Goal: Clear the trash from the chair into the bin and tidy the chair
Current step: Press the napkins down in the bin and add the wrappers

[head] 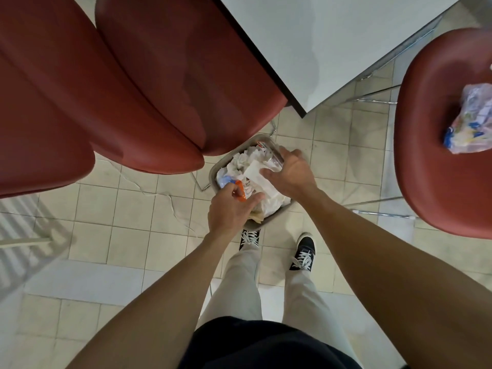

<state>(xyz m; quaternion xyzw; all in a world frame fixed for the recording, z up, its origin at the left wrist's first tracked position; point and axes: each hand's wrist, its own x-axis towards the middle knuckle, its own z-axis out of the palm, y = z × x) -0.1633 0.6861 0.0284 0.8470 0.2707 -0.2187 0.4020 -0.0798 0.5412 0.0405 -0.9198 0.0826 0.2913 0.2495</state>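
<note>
Directly below both hands: a grey bin (214,171) on the tiled floor (111,209), heaped to the rim with crumpled white paper (247,161) and wrappers. Still on the seat of the red chair (426,155) at far right, well apart from either hand: a crumpled clear plastic bag (471,121) with blue and yellow print. Crowding the bin's far side: the front edges of two more red chairs (133,102), and beyond them a corner of a white table (332,49). Just behind the bin, dark shoes (303,251) with white laces.

Left hand (230,211): over the bin's near edge, fingers curled around an orange-and-blue wrapper (239,191). Right hand (290,173): spread palm-down, pressing on a white paper strip (259,177) and on something clear at the far rim; real grip or mere push, impossible to tell.
</note>
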